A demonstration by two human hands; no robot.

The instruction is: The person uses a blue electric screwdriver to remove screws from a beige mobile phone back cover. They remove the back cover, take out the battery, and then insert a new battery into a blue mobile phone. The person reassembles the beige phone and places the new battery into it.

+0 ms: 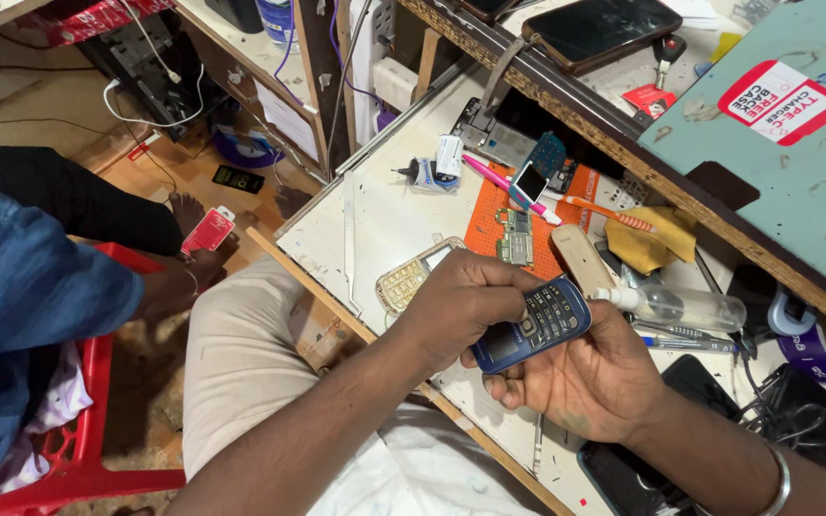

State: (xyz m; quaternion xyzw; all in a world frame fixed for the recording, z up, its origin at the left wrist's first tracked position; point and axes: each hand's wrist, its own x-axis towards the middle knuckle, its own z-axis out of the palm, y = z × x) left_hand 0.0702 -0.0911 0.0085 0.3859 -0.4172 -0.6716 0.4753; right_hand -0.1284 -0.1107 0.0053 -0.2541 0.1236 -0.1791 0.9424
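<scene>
Far left: another person in a blue sleeve (pixel 21 277) on a red plastic chair (pixel 97 420). Left hand (pixel 461 301), palm down, fingers curled, pinches the small blue keypad phone (pixel 532 325) above the near edge of the white workbench top (pixel 384 215). Right hand (pixel 585 377), palm up, cradles the phone from below. Clear plastic bottle (pixel 685 308) lies just right.

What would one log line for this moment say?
left hand: grips blue keypad phone | right hand: cradles phone | beside: clear bottle
</scene>
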